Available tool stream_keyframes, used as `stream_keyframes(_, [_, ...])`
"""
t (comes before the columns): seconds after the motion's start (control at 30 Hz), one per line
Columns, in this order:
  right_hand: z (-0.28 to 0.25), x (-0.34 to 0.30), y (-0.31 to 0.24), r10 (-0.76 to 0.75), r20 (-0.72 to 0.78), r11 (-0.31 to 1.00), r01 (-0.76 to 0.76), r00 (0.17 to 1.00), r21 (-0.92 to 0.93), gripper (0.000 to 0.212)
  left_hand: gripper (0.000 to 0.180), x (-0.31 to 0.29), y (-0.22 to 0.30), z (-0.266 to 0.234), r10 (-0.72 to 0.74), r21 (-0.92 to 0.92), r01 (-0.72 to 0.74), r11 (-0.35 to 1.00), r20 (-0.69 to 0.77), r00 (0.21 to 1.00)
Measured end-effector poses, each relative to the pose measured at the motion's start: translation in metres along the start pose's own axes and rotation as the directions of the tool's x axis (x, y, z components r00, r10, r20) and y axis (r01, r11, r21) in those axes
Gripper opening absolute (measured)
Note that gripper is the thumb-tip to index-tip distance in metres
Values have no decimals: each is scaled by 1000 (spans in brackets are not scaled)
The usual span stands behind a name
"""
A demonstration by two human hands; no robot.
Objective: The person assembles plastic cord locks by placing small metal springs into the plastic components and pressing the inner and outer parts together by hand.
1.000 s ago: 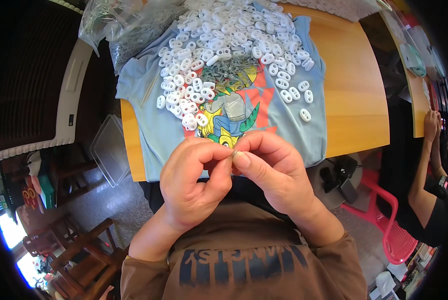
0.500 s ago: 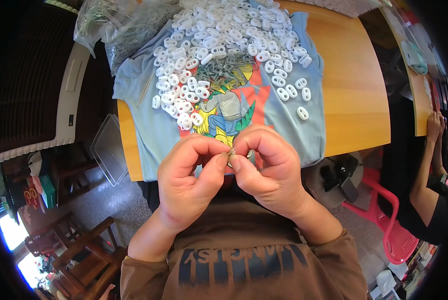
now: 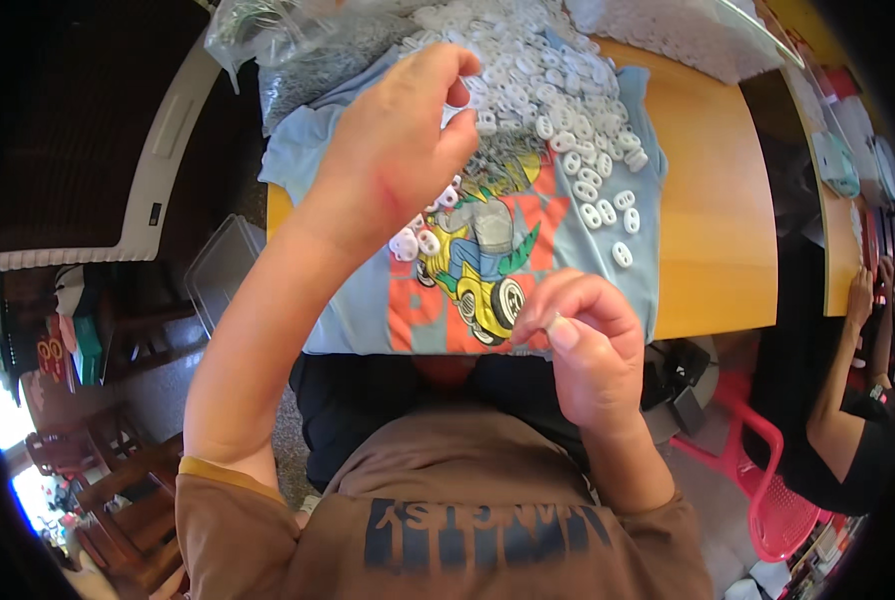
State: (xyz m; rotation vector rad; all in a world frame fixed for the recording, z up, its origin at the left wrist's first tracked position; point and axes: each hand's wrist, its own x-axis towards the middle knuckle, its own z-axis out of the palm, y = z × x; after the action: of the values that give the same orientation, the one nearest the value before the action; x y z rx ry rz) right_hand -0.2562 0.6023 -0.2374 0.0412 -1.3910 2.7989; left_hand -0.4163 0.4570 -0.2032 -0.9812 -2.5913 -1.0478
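Observation:
My left hand (image 3: 408,140) reaches over the far part of the light blue T-shirt (image 3: 343,325), above a heap of white plastic oval pieces with two holes (image 3: 543,80). Its thumb and index finger are apart, with nothing visible between them. It partly covers a small pile of grey metal springs (image 3: 508,158) lying on the shirt's printed picture. Over the shirt's near edge, my right hand (image 3: 596,345) pinches a tiny silvery piece, apparently a small metal spring (image 3: 554,319), mostly hidden by the fingertips.
Clear plastic bags (image 3: 313,80) of grey pieces lie at the far left, and a bag of white pieces (image 3: 658,35) at the far right. The shirt covers part of a wooden table (image 3: 718,210). A pink chair (image 3: 758,470) and another person's arm (image 3: 843,350) are at the right.
My hands, which met fingertip to fingertip over a tiny metal piece, have parted. The left has moved far forward to the heap; the right has shifted slightly right, still pinching.

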Motion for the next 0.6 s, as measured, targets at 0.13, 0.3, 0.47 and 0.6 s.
stream_keyframes(0.13, [-5, -2, -3, 71, -127, 995, -61, 989, 80, 4, 20, -39, 12, -12, -149, -140, 146, 979, -13, 989])
stream_keyframes(0.3, [-12, 3, 5, 88, -97, 994, -81, 991, 76, 6, 18, -93, 6, -5, -11, 149, 1, 989, 63, 998])
stream_keyframes(0.47, [-11, 9, 15, -26, -100, 1000, 26, 995, -5, 8, 19, -102, -3, 0, -37, 142, 37, 989, -6, 999])
stream_keyframes(0.6, [-9, 10, 17, -20, -105, 999, 16, 994, -32, 10, 18, -109, -10, 1, -60, 110, 63, 992, -31, 998])
